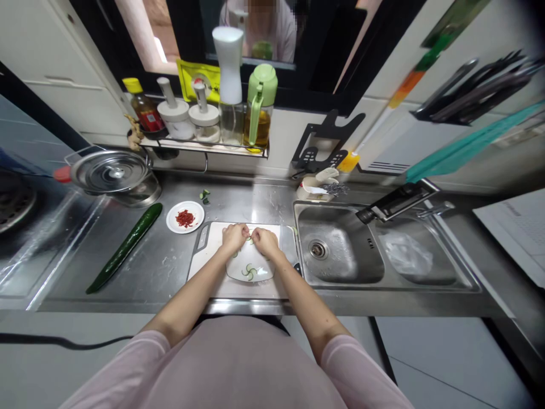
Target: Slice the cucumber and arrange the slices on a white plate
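Both hands meet over the far part of a white plate (259,262), which lies on a white cutting board (208,247). With fingers pinched, my left hand (234,237) is at the left of a small cucumber slice (251,238). My right hand (264,242) pinches from the other side, its fingertips close to the left ones. The fingers partly cover the slice. Nearer me on the plate, several thin green-edged cucumber slices (250,272) form a curved pattern. A knife handle (297,268) shows beside my right forearm.
Left of the board are a small plate (171,222) of chopped red bits and a whole cucumber (125,247). Green scraps (205,196) lie behind. A lidded pot (138,192) stands at back left. The sink (340,244) is to the right, below a rack (204,146) of bottles.
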Tool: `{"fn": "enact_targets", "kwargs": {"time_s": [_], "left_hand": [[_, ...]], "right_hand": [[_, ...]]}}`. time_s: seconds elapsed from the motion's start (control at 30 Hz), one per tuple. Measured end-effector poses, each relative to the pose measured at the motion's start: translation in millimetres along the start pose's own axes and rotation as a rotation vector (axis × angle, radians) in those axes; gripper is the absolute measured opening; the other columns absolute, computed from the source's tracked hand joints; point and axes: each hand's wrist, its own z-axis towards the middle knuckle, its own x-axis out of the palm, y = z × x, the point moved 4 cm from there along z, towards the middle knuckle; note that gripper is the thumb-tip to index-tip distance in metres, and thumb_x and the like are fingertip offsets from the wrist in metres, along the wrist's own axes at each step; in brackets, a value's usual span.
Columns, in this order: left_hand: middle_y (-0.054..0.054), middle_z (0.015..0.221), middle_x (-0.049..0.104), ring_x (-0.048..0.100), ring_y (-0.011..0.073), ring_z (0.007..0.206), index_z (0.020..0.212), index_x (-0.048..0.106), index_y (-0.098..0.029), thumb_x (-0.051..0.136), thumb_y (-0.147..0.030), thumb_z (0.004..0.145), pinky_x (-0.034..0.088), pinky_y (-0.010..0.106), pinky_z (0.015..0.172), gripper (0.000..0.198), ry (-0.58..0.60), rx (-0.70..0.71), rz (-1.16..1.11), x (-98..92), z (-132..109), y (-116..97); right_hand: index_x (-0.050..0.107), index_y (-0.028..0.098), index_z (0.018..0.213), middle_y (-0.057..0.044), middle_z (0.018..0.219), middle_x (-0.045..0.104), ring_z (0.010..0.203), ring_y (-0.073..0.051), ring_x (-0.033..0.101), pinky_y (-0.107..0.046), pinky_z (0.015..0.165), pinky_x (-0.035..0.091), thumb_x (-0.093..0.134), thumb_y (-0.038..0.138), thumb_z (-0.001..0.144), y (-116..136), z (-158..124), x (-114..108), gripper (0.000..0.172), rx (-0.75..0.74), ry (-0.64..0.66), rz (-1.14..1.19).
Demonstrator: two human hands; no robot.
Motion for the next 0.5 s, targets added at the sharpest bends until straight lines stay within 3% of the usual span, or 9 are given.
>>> {"fn": "enact_targets", "kwargs": {"time_s": [0.5], "left_hand": [[0.005, 0.100, 0.072, 0.058, 0.0244, 0.103, 0.090, 0.068, -0.025, 0.058, -0.027, 0.081, 0.036, 0.038, 0.091, 0.014, 0.017, -0.021, 0.087, 11.2, 5.5, -1.0]], "right_hand": [[0.065, 0.023, 0.098, -0.004, 0.102, 0.070, 0.093, -0.018, 0.060, -0.026, 0.078, 0.034, 0.047, 0.027, 0.092, 2.0, -2.1, -2.8, 0.019, -0.006, 0.007, -0.059]]}}
